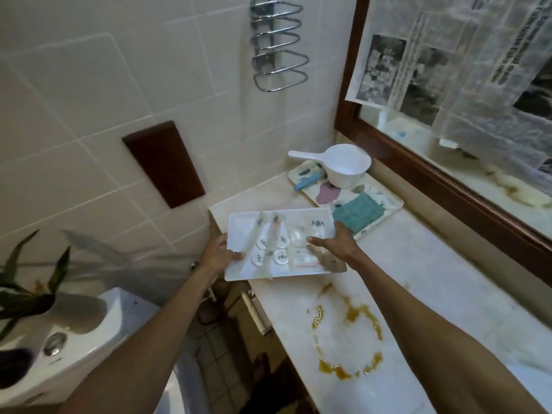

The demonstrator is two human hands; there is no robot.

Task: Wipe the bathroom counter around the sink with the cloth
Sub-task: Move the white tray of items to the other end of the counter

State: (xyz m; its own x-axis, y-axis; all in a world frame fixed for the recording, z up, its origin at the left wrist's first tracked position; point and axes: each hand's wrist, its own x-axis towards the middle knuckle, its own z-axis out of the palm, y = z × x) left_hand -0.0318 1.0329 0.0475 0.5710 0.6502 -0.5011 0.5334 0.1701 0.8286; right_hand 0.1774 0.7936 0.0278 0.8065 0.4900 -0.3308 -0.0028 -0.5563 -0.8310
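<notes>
I hold a white rectangular tray (239, 222) of small toiletries at the left end of the pale stone counter (418, 264). My left hand (218, 252) grips its left edge, my right hand (337, 245) its right edge. The tray overhangs the counter's left end and looks blurred. A folded teal cloth (358, 215) lies just behind my right hand on a patterned tray (385, 201). A ring of amber-brown liquid (349, 333) stains the counter nearer to me. No sink is in view.
A white scoop with a handle (343, 167) and a blue item (304, 183) rest on the patterned tray. A wood-framed mirror (448, 180) covered with newspaper lines the right wall. A toilet cistern (74, 339) with a plant (27, 288) is at lower left. Chrome rack (277, 46) on tiled wall.
</notes>
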